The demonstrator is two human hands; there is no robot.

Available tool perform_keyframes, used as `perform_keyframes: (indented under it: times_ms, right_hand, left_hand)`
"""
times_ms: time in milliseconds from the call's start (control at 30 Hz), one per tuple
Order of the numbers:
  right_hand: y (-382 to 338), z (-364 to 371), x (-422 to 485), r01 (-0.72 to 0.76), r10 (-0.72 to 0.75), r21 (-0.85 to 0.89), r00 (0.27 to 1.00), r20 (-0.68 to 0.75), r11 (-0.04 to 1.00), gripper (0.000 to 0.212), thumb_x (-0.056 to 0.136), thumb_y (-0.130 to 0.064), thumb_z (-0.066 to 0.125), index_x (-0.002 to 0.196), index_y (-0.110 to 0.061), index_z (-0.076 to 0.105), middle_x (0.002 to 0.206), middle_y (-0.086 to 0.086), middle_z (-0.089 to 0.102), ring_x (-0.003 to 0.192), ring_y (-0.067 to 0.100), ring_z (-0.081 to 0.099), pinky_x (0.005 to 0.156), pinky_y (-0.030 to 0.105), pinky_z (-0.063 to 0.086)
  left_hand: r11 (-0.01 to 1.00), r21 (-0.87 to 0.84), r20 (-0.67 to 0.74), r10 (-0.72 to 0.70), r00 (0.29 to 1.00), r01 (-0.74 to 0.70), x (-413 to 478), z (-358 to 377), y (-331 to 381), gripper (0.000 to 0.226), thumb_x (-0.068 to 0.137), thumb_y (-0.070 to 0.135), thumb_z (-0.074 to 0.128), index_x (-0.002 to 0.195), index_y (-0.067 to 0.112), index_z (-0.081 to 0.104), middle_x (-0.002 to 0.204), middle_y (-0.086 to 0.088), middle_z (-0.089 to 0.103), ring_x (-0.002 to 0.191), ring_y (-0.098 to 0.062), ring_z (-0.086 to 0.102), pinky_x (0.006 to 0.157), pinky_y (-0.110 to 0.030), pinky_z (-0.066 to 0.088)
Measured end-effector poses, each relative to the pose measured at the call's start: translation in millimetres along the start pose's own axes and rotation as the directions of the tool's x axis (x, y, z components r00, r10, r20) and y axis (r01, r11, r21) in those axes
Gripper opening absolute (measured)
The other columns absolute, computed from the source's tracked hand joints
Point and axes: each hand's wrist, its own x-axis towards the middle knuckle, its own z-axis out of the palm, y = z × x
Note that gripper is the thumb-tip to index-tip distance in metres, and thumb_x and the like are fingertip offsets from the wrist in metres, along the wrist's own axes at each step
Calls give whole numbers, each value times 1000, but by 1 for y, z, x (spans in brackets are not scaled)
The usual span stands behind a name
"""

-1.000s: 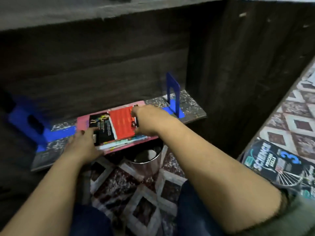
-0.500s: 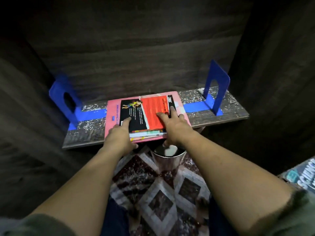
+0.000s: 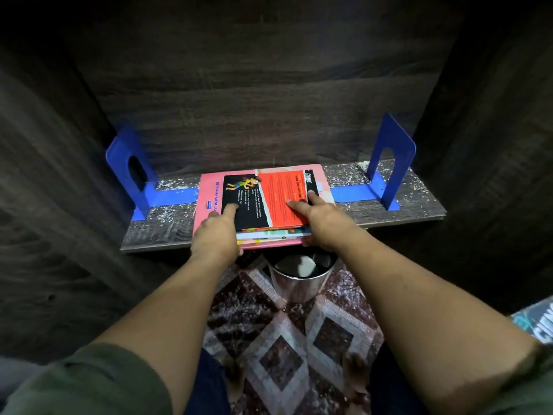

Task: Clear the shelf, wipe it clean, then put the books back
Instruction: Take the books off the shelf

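A stack of books (image 3: 269, 193) lies flat in the middle of the dark wooden shelf (image 3: 161, 229), a red-and-black cover on top and a larger pink book at the bottom. The stack's near edge juts over the shelf's front. My left hand (image 3: 215, 238) grips the near left corner, index finger stretched over the top cover. My right hand (image 3: 323, 223) grips the near right corner, fingers on the red cover and thumb under the stack. White crumbs and dust speckle the shelf.
Two blue bookends stand on the shelf, the left bookend (image 3: 128, 169) and the right bookend (image 3: 389, 157), each with a flat tongue pointing inward. A shiny metal bin (image 3: 302, 283) sits under the shelf front on a patterned carpet (image 3: 284, 354). Another book (image 3: 535, 324) lies at the far right.
The view has swung to face the shelf squarely. My right hand slid from the stack's far edge to its near right corner. The stack still lies on the shelf.
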Motion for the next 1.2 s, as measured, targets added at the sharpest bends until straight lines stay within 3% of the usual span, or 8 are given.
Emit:
perform_keyframes:
  times_ms: [100, 300, 467, 600, 733, 833, 1100, 1200]
  right_hand:
    - [3, -6, 2, 22, -25, 49, 998, 52, 999, 90, 83, -24, 74, 153, -37, 18, 161, 14, 11, 138, 35, 36, 112, 39, 35]
    - [10, -20, -1, 52, -48, 206, 999, -23, 977, 68, 88, -28, 67, 147, -35, 36, 144, 3, 46, 125, 25, 49, 106, 33, 39]
    - [7, -4, 0, 0, -2, -33, 999, -50, 999, 72, 87, -41, 64, 148, -38, 26, 159, 3, 22, 145, 31, 19, 117, 55, 11]
    - [2, 6, 0, 85, -97, -93, 987, -130, 992, 76, 85, -41, 64, 148, -23, 26, 163, 5, 7, 149, 27, 4, 120, 45, 4]
    - [-4, 15, -4, 115, -136, -209, 987, -90, 971, 108, 75, -52, 71, 154, -19, 4, 162, 10, 0, 149, 28, 3, 121, 43, 3]
    - [-11, 20, -2, 113, -136, -213, 986, -97, 971, 104, 82, -36, 73, 155, -20, 1, 162, 14, 2, 149, 30, 7, 121, 41, 9]
    - [-1, 0, 11, 149, -150, -17, 988, -24, 989, 95, 79, -39, 77, 154, -28, 21, 161, 8, 17, 146, 27, 20, 116, 35, 22]
    - [-1, 0, 10, 150, -150, 6, 989, 12, 989, 89, 83, -39, 73, 154, -29, 19, 162, 9, 13, 148, 28, 16, 118, 37, 19]
  left_hand:
    - [999, -33, 12, 2, 1000, -1, 3, -1, -2, 94, 74, 14, 82, 147, 33, 25, 116, -10, 50, 107, -31, 55, 86, -41, 48]
    - [998, -48, 15, 32, 999, -32, 6, -3, -5, 105, 68, 29, 87, 149, 35, 21, 134, -14, 39, 123, -33, 45, 103, -45, 42]
    - [985, 151, 10, 79, 997, -79, 1, 2, -3, 104, 69, 18, 86, 147, 31, 18, 128, -12, 42, 117, -30, 48, 88, -42, 45]
    - [978, 200, -50, 76, 996, -65, 4, 5, -2, 85, 79, 1, 68, 142, 31, 18, 111, -11, 49, 99, -28, 54, 71, -36, 42]
    - [956, 290, -158, 90, 983, -41, 2, 14, 9, 77, 77, -3, 64, 137, 24, 24, 142, -17, 30, 126, -32, 38, 95, -42, 40]
    - [928, 364, -227, 174, 958, -82, 4, 20, 12, 76, 75, -1, 68, 133, 21, 25, 155, -11, 19, 141, -28, 23, 108, -46, 30]
    - [985, 74, -36, 159, 987, -157, 12, 0, 3, 85, 64, 6, 83, 132, 21, 34, 140, -3, 33, 109, -27, 54, 85, -40, 46]
    - [988, -58, 16, 146, 989, -145, 11, -3, 2, 96, 59, 11, 90, 137, 22, 36, 143, 0, 29, 113, -27, 54, 95, -36, 47]
